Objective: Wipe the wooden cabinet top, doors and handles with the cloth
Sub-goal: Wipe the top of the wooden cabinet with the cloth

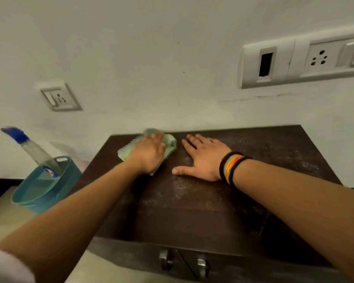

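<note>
The dark wooden cabinet top (253,152) is speckled with pale dust. My left hand (148,153) lies flat on a folded green cloth (170,142) near the back left corner, pressing it against the wood. To the right of it, my right hand (202,158) rests palm down on the bare top with fingers spread, holding nothing; black and orange bands circle its wrist. Below the front edge, two metal door handles (166,260) (202,266) show on the cabinet doors.
A teal plastic basket (49,186) stands on the floor left of the cabinet, holding a spray bottle (29,146) with a blue top. The white wall behind carries a small socket (59,98) and a long switch panel (307,60).
</note>
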A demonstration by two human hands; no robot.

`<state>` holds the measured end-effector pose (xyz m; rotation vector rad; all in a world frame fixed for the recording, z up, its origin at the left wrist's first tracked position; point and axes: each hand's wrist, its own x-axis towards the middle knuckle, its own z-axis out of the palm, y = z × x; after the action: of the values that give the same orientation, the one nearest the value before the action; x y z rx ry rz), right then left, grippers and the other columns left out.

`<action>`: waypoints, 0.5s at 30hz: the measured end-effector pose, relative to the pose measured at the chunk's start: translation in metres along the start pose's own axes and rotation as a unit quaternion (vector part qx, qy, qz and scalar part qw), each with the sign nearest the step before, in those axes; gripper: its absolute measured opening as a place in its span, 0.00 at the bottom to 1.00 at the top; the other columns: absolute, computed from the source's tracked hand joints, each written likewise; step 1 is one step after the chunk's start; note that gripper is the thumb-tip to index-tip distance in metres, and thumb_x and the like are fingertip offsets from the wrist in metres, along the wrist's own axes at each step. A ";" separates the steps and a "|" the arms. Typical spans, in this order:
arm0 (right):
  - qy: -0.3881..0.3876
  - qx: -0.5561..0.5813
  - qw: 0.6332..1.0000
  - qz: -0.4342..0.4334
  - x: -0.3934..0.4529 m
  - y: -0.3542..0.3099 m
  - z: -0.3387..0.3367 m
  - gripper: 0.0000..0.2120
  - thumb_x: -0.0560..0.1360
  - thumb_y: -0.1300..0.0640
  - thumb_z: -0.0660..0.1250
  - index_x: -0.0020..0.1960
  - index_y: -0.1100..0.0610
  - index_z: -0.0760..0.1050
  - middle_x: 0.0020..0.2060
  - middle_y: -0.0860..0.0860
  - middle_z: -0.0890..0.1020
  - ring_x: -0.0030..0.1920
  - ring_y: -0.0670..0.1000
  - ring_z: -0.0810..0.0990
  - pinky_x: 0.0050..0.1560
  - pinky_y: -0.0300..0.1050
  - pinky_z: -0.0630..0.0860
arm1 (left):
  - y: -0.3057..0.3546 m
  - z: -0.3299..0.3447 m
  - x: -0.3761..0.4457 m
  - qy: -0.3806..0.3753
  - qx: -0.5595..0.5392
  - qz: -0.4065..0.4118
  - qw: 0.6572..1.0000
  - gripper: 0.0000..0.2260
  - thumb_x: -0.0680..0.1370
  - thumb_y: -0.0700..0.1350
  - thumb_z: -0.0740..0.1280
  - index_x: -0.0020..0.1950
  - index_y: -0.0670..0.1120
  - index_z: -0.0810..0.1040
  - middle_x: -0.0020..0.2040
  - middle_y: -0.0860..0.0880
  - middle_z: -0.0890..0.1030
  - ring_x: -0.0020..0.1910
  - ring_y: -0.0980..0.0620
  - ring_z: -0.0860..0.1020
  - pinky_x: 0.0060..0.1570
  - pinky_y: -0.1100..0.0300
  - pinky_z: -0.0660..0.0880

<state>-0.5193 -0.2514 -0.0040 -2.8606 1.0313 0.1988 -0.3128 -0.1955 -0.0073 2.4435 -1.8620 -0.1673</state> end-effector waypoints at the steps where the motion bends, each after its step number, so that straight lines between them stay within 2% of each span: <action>1: -0.005 0.000 1.000 0.005 0.001 -0.001 0.000 0.57 0.63 0.16 0.37 0.81 0.51 0.42 0.82 0.50 0.46 0.81 0.54 0.46 0.78 0.56 0.49 | -0.011 0.002 -0.011 0.010 0.011 -0.032 0.999 0.26 0.85 0.54 0.47 0.82 0.46 0.53 0.82 0.45 0.55 0.81 0.43 0.51 0.78 0.48 0.50; 3: -0.003 -0.006 1.000 0.014 0.001 -0.001 0.001 0.57 0.63 0.16 0.36 0.81 0.50 0.42 0.82 0.50 0.46 0.81 0.54 0.46 0.78 0.55 0.49 | -0.014 0.009 -0.050 0.011 0.007 -0.048 0.999 0.26 0.85 0.54 0.48 0.82 0.48 0.51 0.82 0.47 0.53 0.81 0.44 0.49 0.79 0.47 0.49; 5: -0.006 -0.005 1.000 0.012 -0.001 -0.003 0.000 0.56 0.64 0.17 0.36 0.81 0.50 0.41 0.82 0.50 0.46 0.81 0.53 0.46 0.78 0.55 0.50 | 0.006 0.012 -0.086 -0.005 -0.008 0.009 1.000 0.26 0.85 0.54 0.49 0.82 0.51 0.50 0.82 0.51 0.51 0.81 0.47 0.48 0.79 0.47 0.48; 8: -0.002 -0.013 1.000 0.011 -0.004 -0.005 -0.002 0.53 0.65 0.19 0.34 0.81 0.50 0.41 0.82 0.51 0.45 0.81 0.53 0.46 0.78 0.54 0.49 | 0.021 0.008 -0.066 -0.014 0.001 0.103 0.995 0.25 0.85 0.54 0.48 0.82 0.52 0.50 0.82 0.51 0.52 0.81 0.48 0.48 0.79 0.46 0.47; 11: -0.003 -0.019 1.000 0.016 -0.006 -0.009 -0.001 0.51 0.67 0.20 0.36 0.81 0.48 0.40 0.82 0.51 0.45 0.81 0.54 0.46 0.78 0.55 0.49 | -0.001 -0.001 -0.032 -0.008 0.005 0.047 0.999 0.25 0.85 0.54 0.47 0.82 0.51 0.50 0.82 0.50 0.53 0.81 0.46 0.49 0.79 0.46 0.48; 13: -0.013 -0.023 1.000 0.017 -0.006 -0.011 0.000 0.51 0.66 0.20 0.36 0.81 0.47 0.40 0.82 0.50 0.45 0.81 0.54 0.45 0.78 0.55 0.49 | -0.018 0.005 -0.052 -0.003 0.003 0.002 1.000 0.25 0.85 0.54 0.47 0.82 0.52 0.50 0.83 0.51 0.52 0.81 0.47 0.48 0.79 0.46 0.47; 15: -0.016 -0.030 0.999 0.011 -0.008 -0.013 0.000 0.52 0.65 0.20 0.34 0.81 0.47 0.40 0.82 0.50 0.45 0.81 0.55 0.45 0.78 0.55 0.49 | -0.013 0.012 -0.092 0.004 0.001 0.017 1.000 0.26 0.84 0.55 0.47 0.82 0.52 0.49 0.83 0.53 0.50 0.81 0.48 0.47 0.79 0.47 0.45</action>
<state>-0.5171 -0.2370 -0.0020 -2.8902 1.0692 0.2796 -0.3262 -0.1033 -0.0160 2.4100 -1.9001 -0.1538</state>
